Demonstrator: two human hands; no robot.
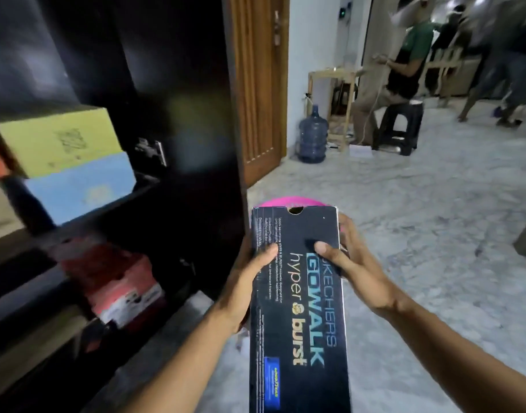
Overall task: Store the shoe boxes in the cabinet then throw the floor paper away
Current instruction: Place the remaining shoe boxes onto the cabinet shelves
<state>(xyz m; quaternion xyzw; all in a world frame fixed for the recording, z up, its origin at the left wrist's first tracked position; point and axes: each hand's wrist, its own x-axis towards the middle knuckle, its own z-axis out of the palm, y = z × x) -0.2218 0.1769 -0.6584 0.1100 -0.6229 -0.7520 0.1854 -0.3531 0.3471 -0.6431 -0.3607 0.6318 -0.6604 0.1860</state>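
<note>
I hold a long dark blue shoe box (pixel 300 317) lengthwise in front of me, printed side up. My left hand (pixel 249 275) grips its left edge with the thumb on top. My right hand (pixel 348 263) grips its right edge, thumb also on the lid. The black cabinet (pixel 184 144) stands open at my left. On its upper shelf a yellow box (pixel 59 141) lies on a light blue box (pixel 79 189). A red and white box (pixel 118 284) sits on the shelf below. No floor paper is clearly visible.
Something pink (pixel 291 201) shows on the floor just past the held box. A wooden door (pixel 255 84) stands behind the cabinet, with a blue water jug (pixel 313 135) beside it. A person sits on a black stool (pixel 397 129) at the far right. Marble floor (pixel 434 219) stretches to the right.
</note>
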